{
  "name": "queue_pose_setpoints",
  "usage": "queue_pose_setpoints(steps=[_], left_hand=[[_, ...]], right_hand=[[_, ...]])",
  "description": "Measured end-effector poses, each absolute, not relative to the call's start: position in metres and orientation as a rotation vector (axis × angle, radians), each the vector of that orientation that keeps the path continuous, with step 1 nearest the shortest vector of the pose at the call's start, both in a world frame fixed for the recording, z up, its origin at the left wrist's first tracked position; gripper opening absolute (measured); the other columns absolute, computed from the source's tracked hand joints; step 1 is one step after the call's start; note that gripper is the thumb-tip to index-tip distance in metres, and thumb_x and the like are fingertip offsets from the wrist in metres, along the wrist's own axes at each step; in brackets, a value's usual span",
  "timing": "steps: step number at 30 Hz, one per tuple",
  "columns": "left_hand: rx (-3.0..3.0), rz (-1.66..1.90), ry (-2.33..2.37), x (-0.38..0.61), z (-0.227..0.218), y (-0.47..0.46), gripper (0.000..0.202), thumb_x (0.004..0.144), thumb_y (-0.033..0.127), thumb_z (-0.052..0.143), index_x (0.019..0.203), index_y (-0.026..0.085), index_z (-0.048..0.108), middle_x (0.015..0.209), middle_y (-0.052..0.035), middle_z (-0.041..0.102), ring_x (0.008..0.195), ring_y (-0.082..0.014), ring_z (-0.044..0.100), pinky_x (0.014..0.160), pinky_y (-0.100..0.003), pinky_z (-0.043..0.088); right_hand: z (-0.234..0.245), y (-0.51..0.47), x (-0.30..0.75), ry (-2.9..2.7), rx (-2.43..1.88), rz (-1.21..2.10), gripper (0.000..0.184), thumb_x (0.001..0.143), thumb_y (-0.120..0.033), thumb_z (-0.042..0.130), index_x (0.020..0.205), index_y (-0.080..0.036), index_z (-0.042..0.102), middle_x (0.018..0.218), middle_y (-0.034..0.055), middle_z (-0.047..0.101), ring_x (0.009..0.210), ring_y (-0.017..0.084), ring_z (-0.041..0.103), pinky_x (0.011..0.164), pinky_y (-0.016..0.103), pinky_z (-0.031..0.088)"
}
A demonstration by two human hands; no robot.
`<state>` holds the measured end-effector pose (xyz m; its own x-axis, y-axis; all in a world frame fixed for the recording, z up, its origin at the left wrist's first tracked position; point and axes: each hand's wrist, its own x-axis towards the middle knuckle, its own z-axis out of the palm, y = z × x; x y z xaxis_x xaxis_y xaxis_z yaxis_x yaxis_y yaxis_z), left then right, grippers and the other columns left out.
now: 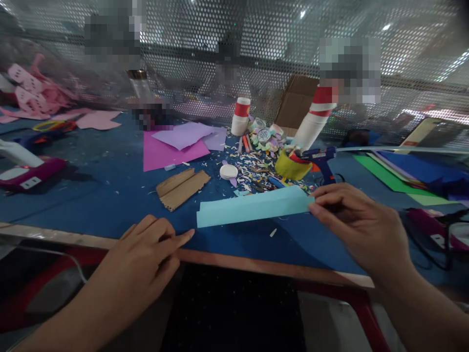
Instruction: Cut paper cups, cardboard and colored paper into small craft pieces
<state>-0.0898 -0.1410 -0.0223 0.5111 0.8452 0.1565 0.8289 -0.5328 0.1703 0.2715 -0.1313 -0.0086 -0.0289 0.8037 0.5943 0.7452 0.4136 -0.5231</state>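
A long folded strip of light blue paper (252, 206) lies across the blue table top (110, 195). My right hand (357, 227) pinches its right end between thumb and fingers. My left hand (146, 249) rests at the table's front edge, fingers loosely curled and the index finger stretched toward the strip's left end without touching it; nothing is in it.
Behind the strip lie corrugated cardboard pieces (182, 188), a white round lid (228, 171), paper scraps (256, 171), a yellow tape roll (291, 166), a blue glue gun (320, 161), pink and purple sheets (172, 144), glue bottles (240, 116). Coloured sheets (406, 176) are stacked at right. A mesh screen stands at the back.
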Motion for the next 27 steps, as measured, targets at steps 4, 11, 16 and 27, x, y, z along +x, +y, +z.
queue_pose_setpoints(steps=[4, 11, 16, 27], left_hand=[[2.577, 0.682, 1.572, -0.078, -0.004, -0.125, 0.041, 0.101, 0.029, 0.046, 0.140, 0.023, 0.058, 0.125, -0.0098, 0.064, 0.118, -0.0261, 0.057, 0.103, -0.049, 0.048], [2.402, 0.635, 1.321, -0.029, 0.036, -0.074, 0.069, 0.094, 0.062, 0.055, 0.151, 0.025, 0.045, 0.149, -0.0100, 0.056, 0.136, -0.0298, 0.052, 0.111, -0.049, 0.043], [2.157, 0.214, 0.911, -0.001, 0.054, -0.023, 0.092, 0.080, 0.055, 0.074, 0.157, 0.018, 0.037, 0.110, -0.0090, 0.075, 0.095, -0.0239, 0.070, 0.078, -0.031, 0.051], [1.896, 0.259, 0.863, 0.001, 0.050, 0.006, 0.053, 0.070, 0.049, 0.084, 0.110, 0.018, 0.070, 0.101, -0.0057, 0.075, 0.085, -0.0201, 0.068, 0.075, -0.032, 0.054]], right_hand=[[0.005, -0.119, 0.269, -1.836, -1.215, 0.125, 0.011, 0.088, -0.026, 0.070, 0.078, -0.026, 0.066, 0.091, 0.0017, 0.071, 0.083, 0.020, 0.069, 0.074, 0.034, 0.056], [0.017, -0.103, 0.265, -1.861, -1.156, 0.109, 0.012, 0.090, -0.025, 0.069, 0.078, -0.026, 0.067, 0.088, 0.0015, 0.071, 0.083, 0.018, 0.069, 0.077, 0.032, 0.057], [0.021, -0.089, 0.267, -1.839, -1.145, 0.089, 0.012, 0.089, -0.025, 0.069, 0.078, -0.025, 0.068, 0.088, 0.0029, 0.072, 0.085, 0.020, 0.069, 0.081, 0.037, 0.057], [0.028, -0.064, 0.265, -1.723, -1.105, 0.209, 0.004, 0.091, -0.026, 0.068, 0.093, -0.024, 0.071, 0.099, 0.0037, 0.073, 0.086, 0.019, 0.070, 0.079, 0.034, 0.059]])
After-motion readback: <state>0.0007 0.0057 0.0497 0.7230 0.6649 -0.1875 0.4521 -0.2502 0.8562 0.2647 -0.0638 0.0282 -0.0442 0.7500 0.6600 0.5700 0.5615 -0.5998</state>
